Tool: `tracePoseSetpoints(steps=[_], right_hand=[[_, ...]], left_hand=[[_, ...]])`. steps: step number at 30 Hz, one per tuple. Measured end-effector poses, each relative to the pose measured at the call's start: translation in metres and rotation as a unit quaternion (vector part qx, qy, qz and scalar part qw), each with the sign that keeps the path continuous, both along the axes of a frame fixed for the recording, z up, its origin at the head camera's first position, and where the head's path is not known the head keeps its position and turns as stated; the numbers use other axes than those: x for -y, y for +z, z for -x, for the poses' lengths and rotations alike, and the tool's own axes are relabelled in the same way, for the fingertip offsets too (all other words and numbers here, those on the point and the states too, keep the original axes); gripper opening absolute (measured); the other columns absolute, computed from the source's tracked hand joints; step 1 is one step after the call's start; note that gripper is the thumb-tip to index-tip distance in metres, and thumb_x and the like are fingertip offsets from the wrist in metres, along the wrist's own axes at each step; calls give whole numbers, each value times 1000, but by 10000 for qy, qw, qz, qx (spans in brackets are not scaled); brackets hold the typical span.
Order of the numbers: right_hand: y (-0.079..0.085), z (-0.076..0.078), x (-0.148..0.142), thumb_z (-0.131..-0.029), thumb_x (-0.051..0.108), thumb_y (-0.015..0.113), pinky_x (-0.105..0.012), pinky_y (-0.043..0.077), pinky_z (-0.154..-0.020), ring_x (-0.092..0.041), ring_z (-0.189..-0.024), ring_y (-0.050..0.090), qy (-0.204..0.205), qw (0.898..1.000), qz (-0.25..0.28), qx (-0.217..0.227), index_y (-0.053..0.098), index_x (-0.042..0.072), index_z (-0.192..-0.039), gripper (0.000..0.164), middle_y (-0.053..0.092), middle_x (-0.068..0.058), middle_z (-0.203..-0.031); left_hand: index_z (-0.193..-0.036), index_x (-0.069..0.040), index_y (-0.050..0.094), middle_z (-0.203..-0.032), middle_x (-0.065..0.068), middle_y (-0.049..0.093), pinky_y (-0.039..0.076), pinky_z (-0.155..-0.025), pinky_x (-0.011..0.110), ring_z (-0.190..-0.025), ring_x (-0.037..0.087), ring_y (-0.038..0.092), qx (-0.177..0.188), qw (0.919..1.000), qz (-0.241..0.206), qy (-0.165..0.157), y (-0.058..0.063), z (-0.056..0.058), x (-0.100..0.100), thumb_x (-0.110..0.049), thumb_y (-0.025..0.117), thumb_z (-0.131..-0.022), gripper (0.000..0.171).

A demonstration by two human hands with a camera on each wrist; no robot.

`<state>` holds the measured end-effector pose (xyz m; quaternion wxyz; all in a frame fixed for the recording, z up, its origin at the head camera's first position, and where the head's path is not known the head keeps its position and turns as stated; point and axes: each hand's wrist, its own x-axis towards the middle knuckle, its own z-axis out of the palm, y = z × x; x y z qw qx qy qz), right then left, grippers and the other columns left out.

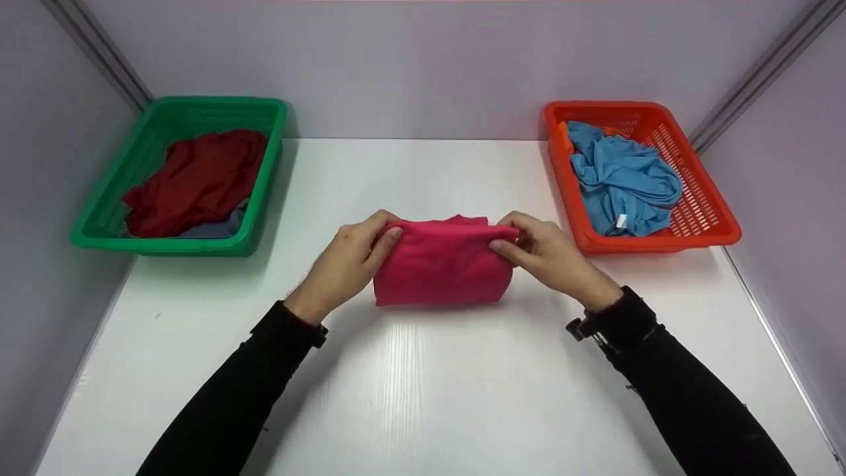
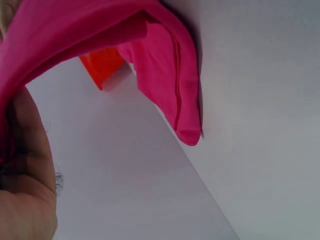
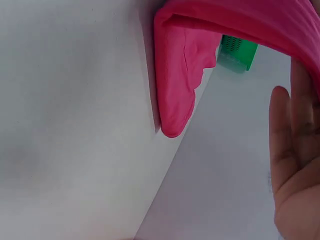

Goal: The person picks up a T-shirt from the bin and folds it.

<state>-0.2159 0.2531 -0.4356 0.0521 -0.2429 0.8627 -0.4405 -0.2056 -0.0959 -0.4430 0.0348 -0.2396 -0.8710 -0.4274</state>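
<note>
A pink piece of folded clothing (image 1: 444, 264) lies in the middle of the white table, its upper layer raised between both hands. My left hand (image 1: 353, 254) pinches the top left corner, thumb on the near face and fingers behind. At the other end, my right hand (image 1: 545, 254) pinches the top right corner the same way. In the left wrist view the lifted layer of pink cloth (image 2: 75, 30) arches over a flat folded part on the table. The right wrist view shows that lower part of the pink cloth (image 3: 172, 85) ending in a rounded fold.
At the back left stands a green basket (image 1: 158, 248) holding dark red cloth (image 1: 198, 178) and a greyish-blue piece (image 1: 215, 228). An orange-red basket (image 1: 667, 243) at the back right holds blue cloth (image 1: 624, 172) with a white tag. Pale walls enclose the table (image 1: 423, 396) at back and sides.
</note>
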Motion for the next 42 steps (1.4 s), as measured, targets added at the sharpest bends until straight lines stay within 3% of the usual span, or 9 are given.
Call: tracePoseSetpoints(steps=[5,9,12,16,22,26,30,33,42], right_hand=[[-2,24,5,-102,34,70,-21,58,-74,-25,-79,71,-549,9983,-165,45,59,18,-124,30,72,-5,-100],[-12,47,9,-104,28,69,-29,59,-82,-24,-88,72,-844,9957,-377,-72,54,17,-132,34,73,-7,-106],[-22,59,14,-104,25,67,-41,58,-103,-27,-115,68,-1141,9909,-660,-260,50,15,-143,44,68,-11,-127],[-32,58,26,-105,32,64,-56,34,-130,-29,-157,36,-1269,9781,-1555,-548,37,14,-160,63,40,-12,-166],[-40,21,48,-105,65,44,-63,1,-136,-31,-169,-9,-238,9441,-3271,-324,7,24,-172,86,-5,-4,-181],[-51,6,58,-104,73,35,-63,-3,-136,-32,-169,-12,301,9257,-3771,-17,-2,26,-170,90,-11,-4,-181],[-60,13,64,-103,73,38,-62,2,-136,-33,-169,-7,354,9217,-3860,150,1,27,-170,89,-7,-4,-181],[-63,26,67,-103,73,38,-62,4,-136,-33,-169,-6,353,9206,-3886,170,2,27,-170,89,-7,-5,-181],[-64,59,68,-105,72,35,-65,2,-135,-35,-169,-5,336,9199,-3907,14,2,26,-171,87,-7,-5,-181]], left_hand=[[-129,-23,57,-90,1,64,52,-71,30,-77,16,60,357,9985,141,396,-5,29,-4,-37,53,-111,23],[-145,-19,49,-104,6,65,55,-73,33,-84,21,61,459,9960,397,654,-12,52,-11,-25,55,-110,36],[-154,-16,43,-134,10,64,59,-94,39,-114,25,66,311,9930,761,849,-17,60,-18,-24,54,-110,47],[-165,-12,30,-174,12,31,41,-127,49,-159,31,38,85,9843,1591,763,-25,53,-26,-29,53,-110,62],[-171,-13,10,-181,8,7,16,-137,56,-169,30,8,376,9494,3108,-260,-32,23,-39,-51,43,-111,78],[-171,-15,5,-181,7,2,10,-137,57,-169,30,1,730,9196,3772,-817,-39,12,-46,-60,33,-110,80],[-171,-16,5,-181,7,1,12,-137,56,-169,31,1,742,8988,4226,-898,-47,18,-48,-61,30,-110,80],[-171,-16,5,-181,7,1,13,-137,55,-169,31,2,669,8943,4346,-830,-50,29,-48,-61,29,-110,79],[-171,-18,7,-181,7,3,16,-137,55,-169,30,3,711,8965,4342,-522,-49,57,-53,-63,31,-110,80]])
